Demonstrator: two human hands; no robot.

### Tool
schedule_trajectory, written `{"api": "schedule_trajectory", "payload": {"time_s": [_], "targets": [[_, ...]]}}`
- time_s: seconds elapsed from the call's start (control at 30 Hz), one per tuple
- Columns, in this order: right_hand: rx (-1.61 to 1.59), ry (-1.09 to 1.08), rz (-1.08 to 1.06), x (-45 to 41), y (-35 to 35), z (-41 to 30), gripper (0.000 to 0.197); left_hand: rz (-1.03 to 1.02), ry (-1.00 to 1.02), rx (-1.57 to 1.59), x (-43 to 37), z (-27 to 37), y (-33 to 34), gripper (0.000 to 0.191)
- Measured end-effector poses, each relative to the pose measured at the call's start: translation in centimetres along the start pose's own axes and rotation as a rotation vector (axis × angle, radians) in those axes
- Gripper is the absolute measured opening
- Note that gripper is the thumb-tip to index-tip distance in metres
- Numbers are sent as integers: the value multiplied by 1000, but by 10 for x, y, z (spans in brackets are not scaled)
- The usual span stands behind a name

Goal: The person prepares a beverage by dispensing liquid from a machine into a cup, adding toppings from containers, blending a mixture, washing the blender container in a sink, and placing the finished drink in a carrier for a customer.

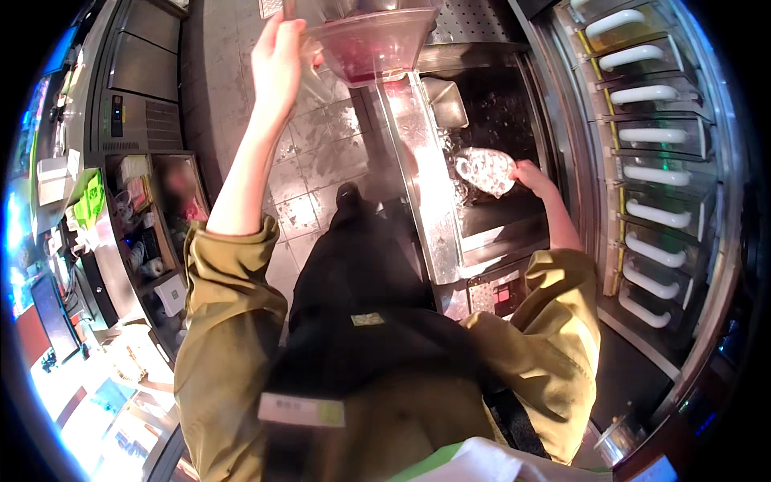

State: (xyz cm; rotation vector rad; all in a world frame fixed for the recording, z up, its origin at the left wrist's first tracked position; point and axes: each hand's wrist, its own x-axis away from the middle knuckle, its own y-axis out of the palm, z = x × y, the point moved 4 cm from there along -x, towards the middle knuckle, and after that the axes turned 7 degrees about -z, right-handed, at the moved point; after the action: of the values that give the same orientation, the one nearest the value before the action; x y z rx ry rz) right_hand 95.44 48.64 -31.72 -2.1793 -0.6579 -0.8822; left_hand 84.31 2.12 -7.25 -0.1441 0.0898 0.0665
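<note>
My left hand (278, 63) is raised at the top of the view, closed on the edge or handle of a clear plastic container (379, 45). Red colour shows through the container's lower part; its top runs out of the picture. At the right, my right hand (531, 178) grips the end of a scoop heaped with whitish, ice-like pieces (486, 172). The scoop is over a dark, wet-looking bin (500, 114) set into a steel counter. A small metal pan (447, 103) sits at the bin's far left corner, apart from the scoop.
A bright steel counter edge (421, 181) runs between my legs and the bin. Along the right stands a row of clear bins with white handles (653, 135). Wet floor tiles (301, 211) lie to the left, beside shelves (135, 217) with assorted items.
</note>
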Motion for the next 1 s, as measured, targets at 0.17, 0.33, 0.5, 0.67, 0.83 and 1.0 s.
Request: {"api": "schedule_trajectory", "payload": {"time_s": [0.17, 0.33, 0.5, 0.67, 0.83, 1.0], "targets": [[146, -483, 281, 82, -66, -112, 15, 11, -5, 203, 0, 6, 12, 52], [-323, -393, 295, 138, -118, -252, 23, -42, -12, 200, 1, 8, 10, 53], [286, -419, 533, 157, -129, -355, 28, 19, 19, 210, 1, 3, 14, 52], [563, -319, 755, 154, -129, -379, 31, 49, -13, 196, 4, 8, 12, 55], [111, -502, 608, 121, -125, -329, 26, -17, -20, 230, 3, 8, 14, 56], [-239, -556, 517, 105, -111, -291, 21, -17, -86, 316, 9, 18, 14, 54]]}}
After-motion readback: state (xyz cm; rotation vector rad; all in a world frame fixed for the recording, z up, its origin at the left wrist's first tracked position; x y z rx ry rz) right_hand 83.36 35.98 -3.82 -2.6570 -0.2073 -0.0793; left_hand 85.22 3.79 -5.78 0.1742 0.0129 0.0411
